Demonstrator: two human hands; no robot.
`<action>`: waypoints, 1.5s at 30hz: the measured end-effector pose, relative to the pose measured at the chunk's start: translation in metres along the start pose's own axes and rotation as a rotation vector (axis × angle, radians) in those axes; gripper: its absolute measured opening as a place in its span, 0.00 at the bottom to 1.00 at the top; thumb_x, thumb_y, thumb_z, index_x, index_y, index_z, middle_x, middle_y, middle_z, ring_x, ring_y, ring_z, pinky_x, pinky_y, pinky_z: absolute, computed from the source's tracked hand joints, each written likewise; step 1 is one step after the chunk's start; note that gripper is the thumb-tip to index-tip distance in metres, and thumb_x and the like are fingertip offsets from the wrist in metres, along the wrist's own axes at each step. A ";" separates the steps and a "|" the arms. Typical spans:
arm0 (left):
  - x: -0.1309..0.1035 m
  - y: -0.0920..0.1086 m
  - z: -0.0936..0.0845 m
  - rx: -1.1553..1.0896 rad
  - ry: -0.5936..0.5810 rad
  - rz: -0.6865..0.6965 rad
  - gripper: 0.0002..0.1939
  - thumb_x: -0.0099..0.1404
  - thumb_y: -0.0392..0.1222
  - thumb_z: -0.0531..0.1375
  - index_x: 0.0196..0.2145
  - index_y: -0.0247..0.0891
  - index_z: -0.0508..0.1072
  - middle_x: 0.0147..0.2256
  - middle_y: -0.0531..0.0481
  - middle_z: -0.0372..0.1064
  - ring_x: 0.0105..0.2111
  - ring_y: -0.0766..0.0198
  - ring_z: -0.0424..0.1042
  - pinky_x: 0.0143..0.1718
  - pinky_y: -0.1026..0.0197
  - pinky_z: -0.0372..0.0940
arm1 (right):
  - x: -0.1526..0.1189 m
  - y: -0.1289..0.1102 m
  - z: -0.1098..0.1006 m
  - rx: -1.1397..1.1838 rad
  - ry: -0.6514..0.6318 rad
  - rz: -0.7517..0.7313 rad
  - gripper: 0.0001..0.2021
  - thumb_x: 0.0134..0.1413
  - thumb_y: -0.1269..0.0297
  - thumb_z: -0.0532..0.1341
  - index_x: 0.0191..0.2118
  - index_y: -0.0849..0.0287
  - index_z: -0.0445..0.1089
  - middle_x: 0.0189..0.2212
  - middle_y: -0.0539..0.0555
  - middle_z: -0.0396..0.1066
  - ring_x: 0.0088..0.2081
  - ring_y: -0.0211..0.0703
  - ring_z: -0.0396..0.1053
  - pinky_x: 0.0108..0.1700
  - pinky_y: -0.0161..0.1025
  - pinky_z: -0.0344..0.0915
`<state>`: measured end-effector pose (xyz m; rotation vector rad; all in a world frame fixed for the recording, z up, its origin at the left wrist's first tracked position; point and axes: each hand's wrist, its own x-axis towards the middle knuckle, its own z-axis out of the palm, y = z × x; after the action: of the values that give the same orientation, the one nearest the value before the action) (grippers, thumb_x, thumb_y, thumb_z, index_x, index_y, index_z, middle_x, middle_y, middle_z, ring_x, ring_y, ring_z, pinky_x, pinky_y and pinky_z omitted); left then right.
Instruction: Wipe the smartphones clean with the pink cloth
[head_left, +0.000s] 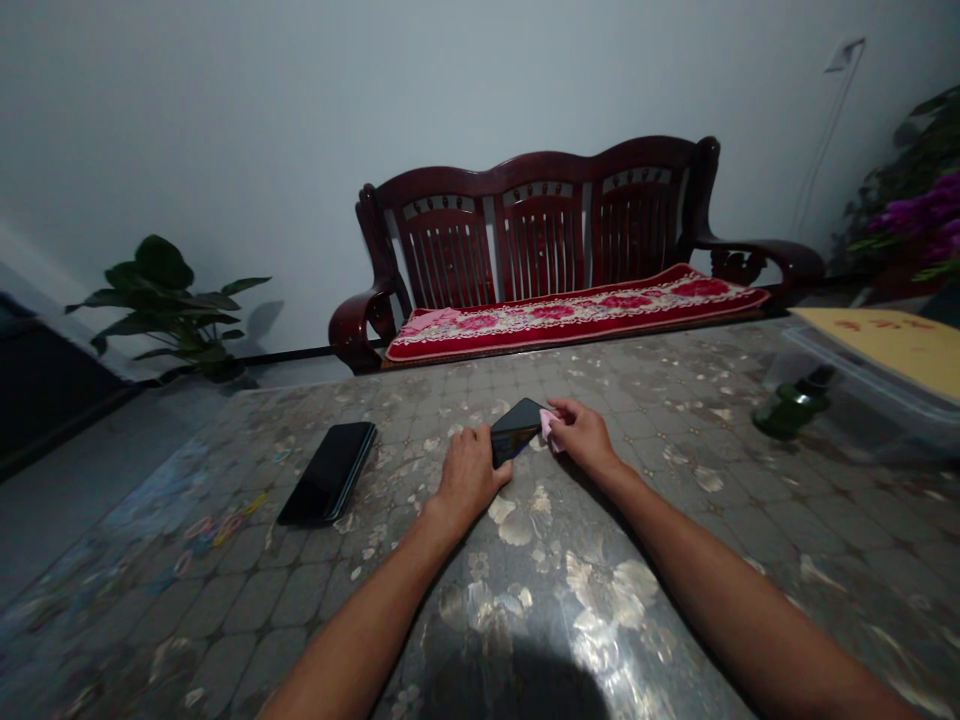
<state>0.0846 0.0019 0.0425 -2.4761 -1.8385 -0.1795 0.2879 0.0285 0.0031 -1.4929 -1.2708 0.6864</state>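
A dark smartphone is held at a slant just over the table, or resting on it; I cannot tell which. My left hand grips its left end, thumb on the near edge and fingers over the far side. At the other end my right hand pinches a small pink cloth against the phone's right edge. Part of the cloth is hidden under my fingers. Left of my left hand lies a larger black phone-like device, flat on the table.
Colourful paper clips or bands lie on the patterned tabletop at left. On the right stand a green bottle and a clear plastic box under a yellow sheet. A wooden bench is beyond the table.
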 end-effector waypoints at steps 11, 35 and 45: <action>-0.016 0.042 -0.016 0.037 -0.087 -0.115 0.25 0.67 0.55 0.63 0.51 0.31 0.69 0.47 0.33 0.72 0.49 0.43 0.73 0.48 0.53 0.67 | 0.012 0.007 -0.006 0.419 0.086 0.236 0.22 0.36 0.70 0.63 0.44 0.63 0.77 0.28 0.51 0.77 0.25 0.39 0.71 0.26 0.32 0.65; 0.118 0.004 -0.010 0.060 -0.213 0.673 0.40 0.60 0.21 0.60 0.63 0.57 0.65 0.73 0.44 0.42 0.71 0.46 0.47 0.65 0.35 0.55 | 0.018 0.009 -0.016 0.646 0.134 0.282 0.22 0.34 0.65 0.69 0.42 0.61 0.74 0.30 0.52 0.77 0.25 0.39 0.72 0.24 0.32 0.67; 0.127 0.003 -0.020 0.148 -0.332 0.673 0.46 0.48 0.27 0.69 0.63 0.51 0.65 0.71 0.39 0.48 0.70 0.39 0.50 0.64 0.33 0.53 | 0.017 0.011 -0.017 0.571 0.102 0.235 0.22 0.36 0.64 0.70 0.43 0.60 0.74 0.29 0.52 0.77 0.24 0.40 0.72 0.23 0.33 0.67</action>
<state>0.1223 0.1193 0.0780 -2.9636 -0.9312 0.3985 0.3117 0.0402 0.0012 -1.1854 -0.7367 1.0146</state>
